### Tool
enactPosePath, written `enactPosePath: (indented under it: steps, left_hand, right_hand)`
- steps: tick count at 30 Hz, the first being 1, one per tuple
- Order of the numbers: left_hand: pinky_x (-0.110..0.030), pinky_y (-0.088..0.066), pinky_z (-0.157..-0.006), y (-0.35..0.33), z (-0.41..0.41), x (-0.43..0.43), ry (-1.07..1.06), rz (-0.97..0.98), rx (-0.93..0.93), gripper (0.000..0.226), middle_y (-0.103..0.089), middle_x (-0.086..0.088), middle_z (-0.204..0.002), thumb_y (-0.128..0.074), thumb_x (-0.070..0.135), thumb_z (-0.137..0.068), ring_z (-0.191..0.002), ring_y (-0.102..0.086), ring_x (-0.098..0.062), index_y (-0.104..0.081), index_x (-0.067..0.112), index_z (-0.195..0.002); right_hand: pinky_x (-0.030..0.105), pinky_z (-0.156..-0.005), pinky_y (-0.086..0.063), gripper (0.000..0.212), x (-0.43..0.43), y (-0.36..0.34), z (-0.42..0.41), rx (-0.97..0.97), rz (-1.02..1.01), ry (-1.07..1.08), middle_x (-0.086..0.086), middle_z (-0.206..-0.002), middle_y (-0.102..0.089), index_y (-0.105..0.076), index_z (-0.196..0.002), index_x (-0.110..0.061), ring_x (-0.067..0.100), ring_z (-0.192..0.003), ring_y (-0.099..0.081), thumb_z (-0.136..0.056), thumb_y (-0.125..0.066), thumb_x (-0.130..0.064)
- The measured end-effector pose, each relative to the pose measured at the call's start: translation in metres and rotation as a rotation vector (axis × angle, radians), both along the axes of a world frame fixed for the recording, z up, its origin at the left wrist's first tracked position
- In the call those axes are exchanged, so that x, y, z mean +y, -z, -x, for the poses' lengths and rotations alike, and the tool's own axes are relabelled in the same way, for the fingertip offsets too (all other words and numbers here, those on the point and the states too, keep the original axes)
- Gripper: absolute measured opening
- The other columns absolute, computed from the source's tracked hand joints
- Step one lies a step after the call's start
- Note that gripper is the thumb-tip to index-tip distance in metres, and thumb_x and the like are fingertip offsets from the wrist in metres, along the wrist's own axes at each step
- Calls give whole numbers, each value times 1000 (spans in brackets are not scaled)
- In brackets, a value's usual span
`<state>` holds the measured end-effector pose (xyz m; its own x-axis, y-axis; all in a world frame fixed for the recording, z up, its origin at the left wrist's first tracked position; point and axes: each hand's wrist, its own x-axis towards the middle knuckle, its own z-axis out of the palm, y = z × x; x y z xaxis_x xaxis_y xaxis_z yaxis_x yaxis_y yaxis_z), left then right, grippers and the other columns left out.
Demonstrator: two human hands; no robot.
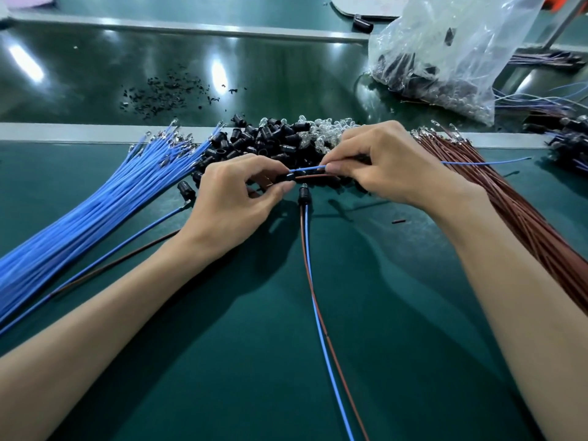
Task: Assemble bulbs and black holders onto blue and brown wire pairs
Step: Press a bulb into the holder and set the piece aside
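Observation:
My left hand (234, 195) pinches a black holder (285, 177) between thumb and fingers. My right hand (388, 160) pinches a blue wire (308, 169) and a brown wire (313, 177) that run into that holder; the blue wire's tail (486, 162) sticks out to the right past the hand. Just below the hands lies a finished holder (303, 196) with its blue and brown wire pair (313, 281) trailing toward me. Behind the hands sit a pile of black holders (254, 138) and a heap of clear bulbs (324, 130).
A bundle of blue wires (89, 202) fans out at the left, a bundle of brown wires (525, 218) at the right. One loose blue and brown pair (127, 249) lies under my left forearm. A plastic bag (445, 52) of parts stands back right. Black scraps (165, 93) litter the belt.

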<state>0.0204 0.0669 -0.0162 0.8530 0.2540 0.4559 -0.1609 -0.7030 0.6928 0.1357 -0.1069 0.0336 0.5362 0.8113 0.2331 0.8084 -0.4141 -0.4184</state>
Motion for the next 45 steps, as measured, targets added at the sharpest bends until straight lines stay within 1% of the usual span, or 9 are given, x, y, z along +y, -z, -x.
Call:
enactPosePath:
  steps: [4,6,10,22,27,36,38,41,45]
  left_hand:
    - [-26,-51,-68,-1,0,-1,-4,59,0,17,-70,-2,-88,-75,17,-81,-76,-64,-17,-72,12,-97]
    - [-26,-51,-67,-1,0,-1,0,84,1,18,-70,-1,-88,-76,16,-80,-76,-64,-15,-72,14,-97]
    - [-22,-51,-66,-1,0,-1,1,115,-5,17,-69,0,-87,-76,14,-79,-76,-62,-13,-72,14,-96]
    - [-27,-51,-69,-1,1,-2,14,107,30,17,-71,-2,-90,-75,16,-80,-79,-64,-14,-72,13,-97]
    - [-30,-53,-71,-1,2,-2,24,113,35,17,-71,-3,-88,-75,16,-80,-78,-65,-16,-73,12,-97]
    - [-31,-53,-72,-1,1,-1,23,103,29,17,-72,2,-86,-75,18,-81,-76,-66,-13,-74,13,-98]
    - [-29,-53,-72,0,1,0,26,83,24,17,-72,0,-86,-75,17,-81,-76,-66,-14,-74,12,-97]
    - [-26,-53,-72,0,0,1,13,43,13,17,-71,1,-85,-77,15,-79,-75,-66,-15,-75,11,-96]
    - [-23,-51,-71,0,1,0,28,44,3,18,-70,0,-84,-79,15,-76,-74,-64,-14,-75,12,-94]
  right_hand:
    - [5,-61,-33,11,-4,-3,0,-21,-29,18,-18,-69,-56,-77,-94,-9,-10,-62,-50,-87,-70,-10]
    - [8,-62,-34,10,-4,-3,0,-18,-16,26,-13,-70,-59,-78,-93,-9,-5,-64,-53,-86,-70,-12]
    - [17,-67,-39,10,-4,-1,1,-30,-10,38,5,-81,-68,-78,-91,-11,17,-72,-58,-86,-71,-14]
    - [8,-64,-33,10,-1,-1,4,-1,-43,4,5,-80,-69,-78,-90,-9,8,-65,-55,-87,-70,-14]
    - [24,-70,-43,11,5,3,8,-25,-42,-24,5,-79,-68,-77,-90,-6,22,-73,-60,-88,-69,-12]
    - [8,-62,-31,12,6,1,9,-7,-33,10,-11,-69,-53,-78,-85,-7,3,-60,-47,-88,-68,-13]
    - [10,-63,-31,12,8,2,10,-13,-21,5,-8,-69,-53,-77,-84,-6,7,-60,-46,-87,-68,-13]
    - [24,-69,-36,13,13,7,13,-19,3,-6,-1,-74,-56,-76,-84,-4,17,-71,-51,-88,-67,-12]
    - [21,-68,-35,13,11,7,11,18,8,16,-4,-72,-55,-76,-83,-5,15,-70,-49,-88,-67,-13]
